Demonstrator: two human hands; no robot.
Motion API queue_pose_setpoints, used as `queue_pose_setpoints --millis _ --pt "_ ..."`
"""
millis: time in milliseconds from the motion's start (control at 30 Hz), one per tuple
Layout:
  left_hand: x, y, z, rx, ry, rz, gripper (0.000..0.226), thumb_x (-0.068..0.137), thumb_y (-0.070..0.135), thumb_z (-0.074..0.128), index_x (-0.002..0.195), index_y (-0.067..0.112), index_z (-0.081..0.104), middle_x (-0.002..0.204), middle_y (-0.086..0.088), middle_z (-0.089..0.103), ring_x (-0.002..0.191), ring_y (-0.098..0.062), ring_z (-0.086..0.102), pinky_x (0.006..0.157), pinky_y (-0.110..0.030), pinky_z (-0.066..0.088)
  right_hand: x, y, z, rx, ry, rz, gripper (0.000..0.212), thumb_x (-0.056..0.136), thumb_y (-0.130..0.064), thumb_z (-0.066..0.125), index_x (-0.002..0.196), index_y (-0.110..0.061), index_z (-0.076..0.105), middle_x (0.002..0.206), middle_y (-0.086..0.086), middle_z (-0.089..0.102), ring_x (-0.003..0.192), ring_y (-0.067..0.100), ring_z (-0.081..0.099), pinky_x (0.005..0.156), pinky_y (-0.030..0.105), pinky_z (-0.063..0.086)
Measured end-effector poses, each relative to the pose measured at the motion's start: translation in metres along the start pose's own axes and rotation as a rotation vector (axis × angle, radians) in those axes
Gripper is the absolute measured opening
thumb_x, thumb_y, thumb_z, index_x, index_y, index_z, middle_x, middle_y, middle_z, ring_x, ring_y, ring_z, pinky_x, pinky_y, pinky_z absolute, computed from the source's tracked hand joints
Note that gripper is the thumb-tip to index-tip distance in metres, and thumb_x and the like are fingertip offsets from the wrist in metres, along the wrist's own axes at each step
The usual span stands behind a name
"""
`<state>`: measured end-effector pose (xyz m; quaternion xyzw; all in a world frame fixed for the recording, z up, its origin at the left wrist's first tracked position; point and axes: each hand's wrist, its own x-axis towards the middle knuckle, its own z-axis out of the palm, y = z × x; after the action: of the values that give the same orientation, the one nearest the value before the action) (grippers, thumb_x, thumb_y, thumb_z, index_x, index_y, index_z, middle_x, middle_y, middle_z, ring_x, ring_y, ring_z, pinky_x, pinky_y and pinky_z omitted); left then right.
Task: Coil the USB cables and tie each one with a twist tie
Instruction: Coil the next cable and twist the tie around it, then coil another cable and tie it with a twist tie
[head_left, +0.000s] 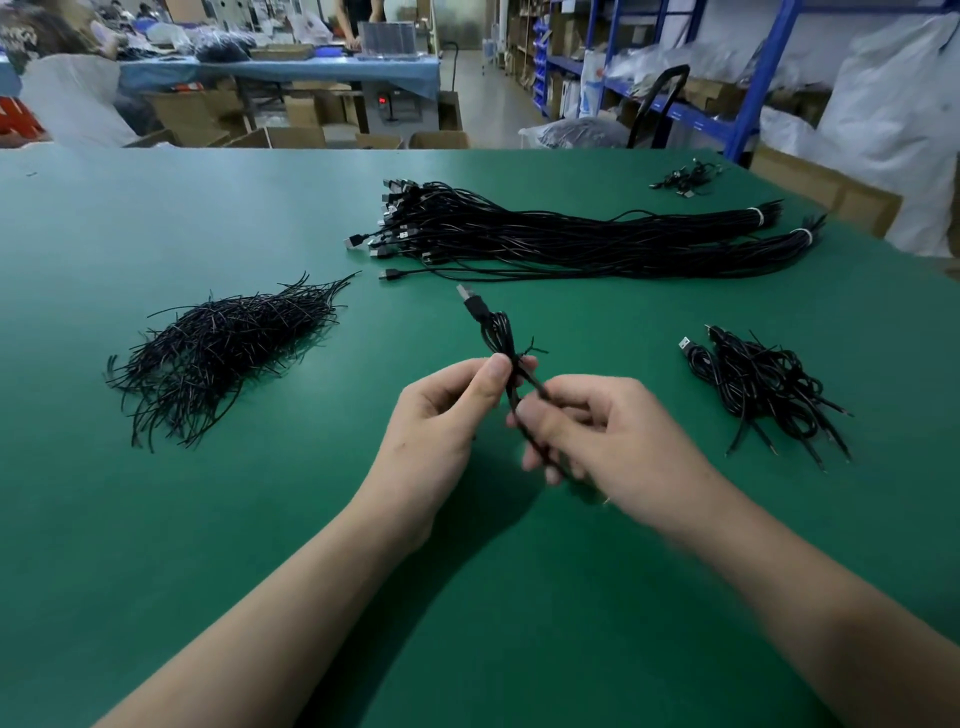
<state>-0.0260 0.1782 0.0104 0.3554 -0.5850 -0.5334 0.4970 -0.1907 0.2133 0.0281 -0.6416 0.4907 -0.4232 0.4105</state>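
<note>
cable coil (497, 332): held above worktop (208, 519) centre, long axis near-far, plug far | left grip (441, 410): pinching coil's waist at twist tie (534, 347) | right grip (597, 441): curled round coil's near end, blurred | tie ends jut right, toward right grip

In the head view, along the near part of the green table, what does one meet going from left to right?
A loose pile of thin black twist ties → left hand → coiled black USB cable held by both hands → right hand → small heap of coiled black cables.
</note>
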Motion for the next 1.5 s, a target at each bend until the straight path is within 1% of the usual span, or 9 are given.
queue_pose_setpoints --millis 100,200,400,567,800,933,1133,1333,1500 --pt "0.001 -0.005 -0.006 0.116 0.043 -0.033 0.033 0.096 0.054 0.054 0.113 0.035 0.075 0.103 0.013 0.074 0.088 0.002 0.059 0.079 -0.026 0.042 0.005 -0.01 -0.029 -0.152 0.177 0.079 0.026 0.099 -0.032 0.06 0.085 -0.015 0.074 0.063 -0.002 0.07 0.048 0.005 0.053 0.046 0.014 0.039" --pt "0.0 -0.009 -0.007 0.226 0.049 -0.023 0.024 0.103 0.044 0.052 0.111 0.033 0.072 0.102 0.015 0.073 0.095 0.001 0.061 0.091 -0.029 0.044 0.015 -0.015 -0.081 -0.714 0.392 0.097 0.032 0.096 -0.039 0.061 0.072 -0.019 0.07 0.057 -0.007 0.069 0.046 0.002 0.056 0.045 0.02 0.041" --pt "-0.001 -0.011 -0.005 0.38 0.015 -0.008 0.018 0.102 0.039 0.053 0.105 0.033 0.07 0.099 0.019 0.071 0.099 0.005 0.062 0.078 -0.008 0.039 0.021 0.005 -0.157 -1.254 0.47 0.306 0.049 0.096 -0.031 0.066 0.061 0.001 0.057 0.054 0.014 0.055 0.053 0.03 0.055 0.049 0.032 0.043" --pt "-0.002 -0.011 -0.004 0.432 0.024 0.029 0.017 0.102 0.035 0.054 0.104 0.03 0.07 0.097 0.017 0.071 0.076 0.01 0.055 0.067 -0.005 0.036 0.016 0.008 -0.159 -1.332 0.39 0.443 0.038 0.094 -0.037 0.068 0.086 0.0 0.068 0.071 0.015 0.064 0.067 0.034 0.062 0.066 0.042 0.058" --pt "-0.002 -0.012 -0.004 0.46 0.016 0.046 0.014 0.102 0.034 0.056 0.106 0.032 0.069 0.099 0.016 0.071 0.059 0.014 0.05 0.058 -0.008 0.037 0.015 -0.01 -0.146 -1.493 0.287 0.536 0.043 0.091 -0.063 0.058 0.101 -0.02 0.06 0.082 0.003 0.059 0.081 0.029 0.061 0.053 0.029 0.036" --pt "-0.001 -0.014 -0.004 0.475 0.015 0.056 0.014 0.102 0.034 0.056 0.106 0.032 0.069 0.099 0.017 0.071 0.061 0.015 0.051 0.059 -0.008 0.037 0.015 -0.016 -0.143 -1.538 0.332 0.466 0.046 0.092 -0.066 0.053 0.106 -0.023 0.059 0.084 0.002 0.058 0.078 0.027 0.059 0.051 0.028 0.031" --pt "0.011 -0.014 -0.007 0.422 0.017 -0.018 0.014 0.101 0.038 0.056 0.107 0.035 0.069 0.093 0.027 0.067 0.094 0.005 0.061 0.071 -0.007 0.039 0.033 -0.018 -0.111 -1.357 0.332 0.087 0.013 0.095 -0.032 0.065 0.1 -0.021 0.071 0.099 0.0 0.064 0.094 0.027 0.062 0.069 0.036 0.048" --pt "0.081 -0.006 -0.031 0.448 0.105 -0.079 0.017 0.099 0.031 0.06 0.108 0.021 0.07 0.092 0.005 0.069 0.093 -0.016 0.066 0.081 -0.033 0.051 0.072 -0.013 -0.079 -1.25 0.206 0.028 0.008 0.092 -0.031 0.07 0.088 -0.025 0.073 0.095 -0.005 0.068 0.094 0.023 0.065 0.077 0.038 0.054" --pt "0.147 -0.02 -0.059 0.72 0.22 -0.102 0.022 0.099 0.029 0.059 0.113 0.015 0.069 0.102 0.001 0.069 0.096 -0.019 0.061 0.084 -0.031 0.047 0.108 -0.005 -0.06 -1.18 0.128 0.034 0.01 0.089 -0.034 0.072 0.083 -0.026 0.07 0.092 -0.004 0.07 0.093 0.024 0.066 0.083 0.038 0.055"
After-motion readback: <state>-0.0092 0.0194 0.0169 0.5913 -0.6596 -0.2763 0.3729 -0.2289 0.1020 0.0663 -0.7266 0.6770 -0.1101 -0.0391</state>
